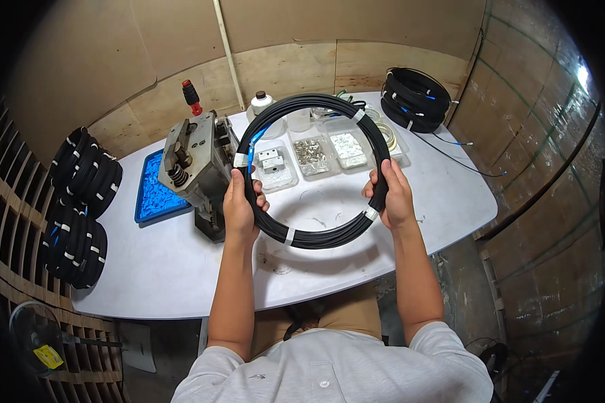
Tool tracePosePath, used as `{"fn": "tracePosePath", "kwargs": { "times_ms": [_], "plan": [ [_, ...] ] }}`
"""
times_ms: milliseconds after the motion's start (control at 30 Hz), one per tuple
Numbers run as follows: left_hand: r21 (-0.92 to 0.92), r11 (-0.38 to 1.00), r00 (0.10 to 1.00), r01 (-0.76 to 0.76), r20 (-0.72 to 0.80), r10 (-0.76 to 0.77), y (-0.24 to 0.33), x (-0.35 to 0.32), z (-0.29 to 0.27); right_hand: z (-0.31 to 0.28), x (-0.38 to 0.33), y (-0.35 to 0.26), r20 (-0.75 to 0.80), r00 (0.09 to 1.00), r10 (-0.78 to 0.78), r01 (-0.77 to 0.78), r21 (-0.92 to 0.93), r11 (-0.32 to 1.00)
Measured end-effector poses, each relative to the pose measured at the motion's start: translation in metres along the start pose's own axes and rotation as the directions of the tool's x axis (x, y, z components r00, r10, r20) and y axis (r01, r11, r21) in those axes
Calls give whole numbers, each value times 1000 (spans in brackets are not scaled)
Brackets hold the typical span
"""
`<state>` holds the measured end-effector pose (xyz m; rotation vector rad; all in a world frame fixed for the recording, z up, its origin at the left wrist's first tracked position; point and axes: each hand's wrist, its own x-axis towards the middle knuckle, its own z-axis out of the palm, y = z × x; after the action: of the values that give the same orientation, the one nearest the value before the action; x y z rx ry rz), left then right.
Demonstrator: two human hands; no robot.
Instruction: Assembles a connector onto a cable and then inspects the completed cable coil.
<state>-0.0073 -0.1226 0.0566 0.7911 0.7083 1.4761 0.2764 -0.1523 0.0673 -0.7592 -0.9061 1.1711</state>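
Observation:
A coil of black cable [323,238] is held up over the table between my two hands, tilted so its ring faces me. White tape bands bind it in several places, and a blue connector [254,149] lies along its left side. My left hand [240,205] is closed round the left side of the coil, just below a tape band. On the opposite side my right hand [395,193] grips the coil above another band. Through the ring show clear plastic boxes: one with white blocks [273,164], one with small metal parts [310,154], one with white pieces [348,149].
A metal hand press [193,158] stands left of the coil, beside a blue tray [156,191] of small blue parts. Black coils are stacked at the far left [81,235] and back right [417,101]; loose cable ends trail over the right side of the white table [450,201].

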Motion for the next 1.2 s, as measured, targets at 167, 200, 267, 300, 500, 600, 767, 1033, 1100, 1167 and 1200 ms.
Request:
{"fn": "tracePosePath", "kwargs": {
  "times_ms": [167, 200, 267, 300, 500, 600, 767, 1033, 1100, 1167, 1200],
  "plan": [
    [-32, 999, 1000, 23, 9, -23, 6, -10, 8, 0, 8, 5, -56, 994, 93, -85, 130, 988],
    [-27, 1000, 1000, 10, 0, -10, 7, -12, 14, -5, 13, 9, -90, 988, 121, -105, 169, 980],
    [6, 1000, 1000, -21, 13, 21, 7, -15, 19, -10, 20, 15, -88, 986, 144, -126, 183, 975],
    [38, 998, 998, -53, 27, 52, 6, -15, 20, -13, 22, 19, -86, 982, 166, -147, 198, 969],
    [59, 996, 997, -69, 32, 67, 8, -6, 9, -3, 17, 28, -94, 986, 140, -118, 207, 971],
    [48, 996, 996, -69, 55, 66, 9, 0, -1, -1, 12, 21, -55, 991, 124, -114, 170, 979],
    [77, 989, 982, -125, 150, 112, 16, 7, -5, -3, 6, 16, 34, 992, 119, -124, 245, 962],
    [-156, 936, 930, -315, 145, 337, -38, 0, -4, 25, -2, 25, -85, 993, -77, 107, 441, 891],
    [-224, 948, 915, -224, 287, 284, -64, -18, 12, 39, -1, 36, -137, 978, -157, 207, 549, 810],
    [-379, 907, 944, -182, 190, 269, -59, -33, 46, 58, -9, 51, -120, 969, -217, 244, 602, 760],
    [-366, 910, 966, -194, 90, 243, -57, -25, 45, 65, -14, 56, -122, 969, -215, 244, 596, 765]
  ]
}}
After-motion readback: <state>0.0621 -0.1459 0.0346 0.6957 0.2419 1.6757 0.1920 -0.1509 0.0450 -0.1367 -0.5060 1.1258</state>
